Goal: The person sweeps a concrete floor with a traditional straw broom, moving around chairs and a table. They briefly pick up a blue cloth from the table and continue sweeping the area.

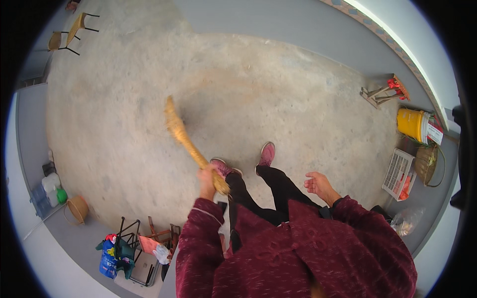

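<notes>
My left hand is closed around the thick lower part of a long golden straw bundle. The bundle narrows above my fist, then widens into a frayed, bent far part over the concrete floor. Motion blurs it, so I cannot tell whether its tip touches the floor. Its near end sticks out beside my left leg. To the right of my legs, my right hand hangs with nothing in it, fingers slightly bent and apart. Pink shoes are on my feet, just beyond the hands.
Along the right wall stand a wooden stool, a yellow bucket, a white plastic crate and a woven basket. Lower left are folding chair frames and a blue bag. A wicker basket and rattan chair stand left.
</notes>
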A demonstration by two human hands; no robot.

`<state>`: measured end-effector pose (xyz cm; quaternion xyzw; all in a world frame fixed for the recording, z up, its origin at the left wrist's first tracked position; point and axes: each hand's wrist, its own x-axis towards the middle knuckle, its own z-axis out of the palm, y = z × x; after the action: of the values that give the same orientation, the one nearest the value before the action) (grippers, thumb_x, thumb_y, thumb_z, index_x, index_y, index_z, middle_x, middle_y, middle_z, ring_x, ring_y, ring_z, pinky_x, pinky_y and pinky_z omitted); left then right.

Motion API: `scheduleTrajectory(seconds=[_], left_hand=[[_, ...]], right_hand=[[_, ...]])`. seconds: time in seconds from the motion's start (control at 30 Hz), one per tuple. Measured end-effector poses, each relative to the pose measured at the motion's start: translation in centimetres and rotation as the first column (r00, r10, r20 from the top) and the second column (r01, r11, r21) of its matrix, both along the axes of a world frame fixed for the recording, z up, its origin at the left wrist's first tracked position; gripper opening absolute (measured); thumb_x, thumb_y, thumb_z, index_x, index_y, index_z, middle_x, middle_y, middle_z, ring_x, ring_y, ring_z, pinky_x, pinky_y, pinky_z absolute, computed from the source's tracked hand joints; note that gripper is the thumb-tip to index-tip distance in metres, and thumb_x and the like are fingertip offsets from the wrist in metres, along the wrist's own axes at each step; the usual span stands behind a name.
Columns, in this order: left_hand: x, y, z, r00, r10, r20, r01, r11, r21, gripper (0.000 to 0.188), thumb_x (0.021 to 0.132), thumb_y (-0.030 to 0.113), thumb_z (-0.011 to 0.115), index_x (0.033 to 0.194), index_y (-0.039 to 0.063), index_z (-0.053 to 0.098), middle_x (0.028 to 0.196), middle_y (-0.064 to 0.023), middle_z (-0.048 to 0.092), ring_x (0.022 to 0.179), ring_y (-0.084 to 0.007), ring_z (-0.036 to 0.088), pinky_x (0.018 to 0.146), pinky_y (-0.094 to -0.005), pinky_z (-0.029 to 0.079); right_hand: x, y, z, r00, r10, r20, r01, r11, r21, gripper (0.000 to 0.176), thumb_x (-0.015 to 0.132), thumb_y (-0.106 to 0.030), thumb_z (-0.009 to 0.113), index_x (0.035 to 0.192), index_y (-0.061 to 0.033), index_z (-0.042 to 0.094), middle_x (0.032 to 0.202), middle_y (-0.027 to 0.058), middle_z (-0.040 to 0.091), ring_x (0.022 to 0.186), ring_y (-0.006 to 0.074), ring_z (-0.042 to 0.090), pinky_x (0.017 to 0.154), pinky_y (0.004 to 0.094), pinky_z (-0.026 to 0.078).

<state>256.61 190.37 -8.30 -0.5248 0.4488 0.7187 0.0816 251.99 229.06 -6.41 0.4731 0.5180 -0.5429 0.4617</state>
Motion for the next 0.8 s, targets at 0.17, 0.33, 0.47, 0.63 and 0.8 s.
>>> scheduleTrajectory(seconds=[0.17, 0.33, 0.47, 0.63, 0.8], left_hand=[[-5.0, -5.7, -6.2, 0.996, 0.049, 0.078, -0.051, 0.998, 0.024, 0.019, 0.071, 0.019, 0.054, 0.070, 0.001, 0.050, 0.058, -0.0104, 0.051, 0.050, -0.0216, 0.052, 0.047, -0.0320, 0.046], [-5.8, 2.1, -8.4, 0.883, -0.337, -0.327, 0.351, 0.936, -0.016, 0.028, 0.078, 0.030, 0.055, 0.079, 0.002, 0.050, 0.065, -0.0086, 0.054, 0.058, -0.0192, 0.054, 0.052, -0.0326, 0.048], [-4.8, 12.0, -4.9, 0.913, -0.408, -0.003, 0.383, 0.855, 0.350, 0.018, 0.068, 0.008, 0.055, 0.077, -0.003, 0.044, 0.055, -0.0111, 0.047, 0.043, -0.0240, 0.053, 0.037, -0.0374, 0.046], [-4.8, 15.8, -0.3, 0.917, -0.398, -0.006, 0.396, 0.908, 0.136, 0.026, 0.064, 0.005, 0.055, 0.082, -0.001, 0.038, 0.060, -0.0092, 0.047, 0.044, -0.0178, 0.050, 0.038, -0.0297, 0.042], [-2.6, 15.8, 2.0, 0.986, -0.166, 0.019, 0.160, 0.971, 0.178, 0.028, 0.064, 0.003, 0.058, 0.084, 0.001, 0.039, 0.061, -0.0074, 0.047, 0.048, -0.0160, 0.050, 0.043, -0.0286, 0.044]], right_hand=[[1.1, 1.3, -0.2, 1.000, -0.006, 0.021, 0.006, 1.000, -0.003, 0.025, 0.078, -0.027, 0.053, 0.093, -0.0075, 0.053, 0.072, 0.0080, 0.057, 0.064, 0.0166, 0.056, 0.056, 0.0286, 0.045], [1.2, 1.0, 0.0, 0.999, -0.018, 0.027, 0.018, 1.000, -0.008, 0.026, 0.078, -0.027, 0.051, 0.093, -0.0063, 0.052, 0.074, 0.0099, 0.057, 0.064, 0.0190, 0.057, 0.055, 0.0304, 0.046], [-0.8, -2.5, 0.9, 0.994, 0.090, 0.068, -0.070, 0.964, -0.256, 0.039, 0.080, -0.040, 0.048, 0.095, -0.0032, 0.054, 0.079, 0.0115, 0.058, 0.068, 0.0202, 0.058, 0.058, 0.0311, 0.047], [-3.4, -8.3, 3.0, 0.870, 0.491, 0.053, -0.367, 0.714, -0.597, 0.052, 0.079, -0.048, 0.051, 0.101, -0.0011, 0.052, 0.089, 0.0102, 0.060, 0.078, 0.0194, 0.059, 0.065, 0.0329, 0.050], [-2.9, -10.4, 3.8, 0.831, 0.557, -0.009, -0.425, 0.624, -0.656, 0.037, 0.074, -0.023, 0.063, 0.103, -0.0045, 0.050, 0.091, 0.0072, 0.059, 0.079, 0.0187, 0.059, 0.068, 0.0350, 0.050]])
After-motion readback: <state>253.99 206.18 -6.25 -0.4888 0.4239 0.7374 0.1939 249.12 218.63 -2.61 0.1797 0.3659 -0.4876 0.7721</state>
